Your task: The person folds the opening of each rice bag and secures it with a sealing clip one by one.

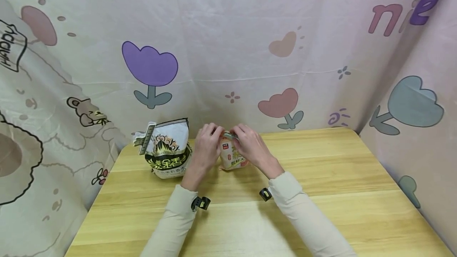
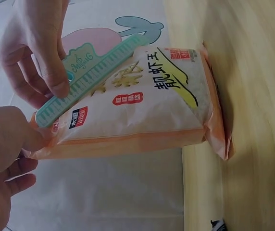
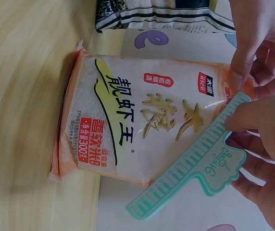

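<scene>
A small orange-and-white rice bag stands upright on the table, with Chinese lettering on its front. My left hand pinches the bag's top corner between thumb and fingers, as the left wrist view shows. The right hand holds a teal bag clip patterned like a piano keyboard, with "Music" on its handle. The clip lies slantwise across the upper front of the bag in both wrist views. One end of it is close to the left thumb at the pinched corner; the other sticks out past the bag's side.
Left of the hands, a larger black-and-white rice bag stands with a dark keyboard-patterned clip at its top left corner. A printed curtain hangs behind the wooden table.
</scene>
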Action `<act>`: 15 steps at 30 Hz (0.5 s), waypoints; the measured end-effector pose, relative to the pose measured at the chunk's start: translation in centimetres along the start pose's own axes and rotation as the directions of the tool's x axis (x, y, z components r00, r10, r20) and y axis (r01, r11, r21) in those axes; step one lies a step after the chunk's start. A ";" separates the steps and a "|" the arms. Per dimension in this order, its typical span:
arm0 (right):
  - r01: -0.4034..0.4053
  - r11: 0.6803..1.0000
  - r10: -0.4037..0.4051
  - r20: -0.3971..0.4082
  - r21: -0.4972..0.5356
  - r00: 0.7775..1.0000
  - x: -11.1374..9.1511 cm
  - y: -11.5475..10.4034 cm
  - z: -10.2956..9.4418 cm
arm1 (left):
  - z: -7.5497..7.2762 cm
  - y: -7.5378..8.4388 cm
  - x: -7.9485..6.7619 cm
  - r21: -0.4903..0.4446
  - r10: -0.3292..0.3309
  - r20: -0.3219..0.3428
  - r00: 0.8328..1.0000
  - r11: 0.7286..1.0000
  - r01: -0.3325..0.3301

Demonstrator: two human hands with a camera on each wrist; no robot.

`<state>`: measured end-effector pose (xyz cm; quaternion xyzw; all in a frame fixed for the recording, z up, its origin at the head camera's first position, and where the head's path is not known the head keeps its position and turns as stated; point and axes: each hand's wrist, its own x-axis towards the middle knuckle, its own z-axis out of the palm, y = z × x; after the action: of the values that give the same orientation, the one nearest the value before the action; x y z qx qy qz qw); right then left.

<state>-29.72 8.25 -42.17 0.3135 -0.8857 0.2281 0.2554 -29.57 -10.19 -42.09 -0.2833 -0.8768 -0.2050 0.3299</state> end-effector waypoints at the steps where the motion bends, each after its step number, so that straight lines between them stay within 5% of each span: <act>1: -0.001 1.000 0.001 0.001 -0.001 1.000 0.0 0.0 0.0 | 0.0 0.0 0.0 0.008 0.001 0.002 1.000 1.000 -0.001; 15: 0.015 1.000 -0.015 -0.024 -0.015 1.000 0.0 0.1 0.2 | -0.2 -0.2 0.1 0.013 -0.002 0.024 1.000 1.000 0.002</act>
<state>-29.88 8.21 -42.31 0.3153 -0.8819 0.2234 0.2700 -29.66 -10.42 -41.88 -0.2827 -0.8824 -0.1961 0.3210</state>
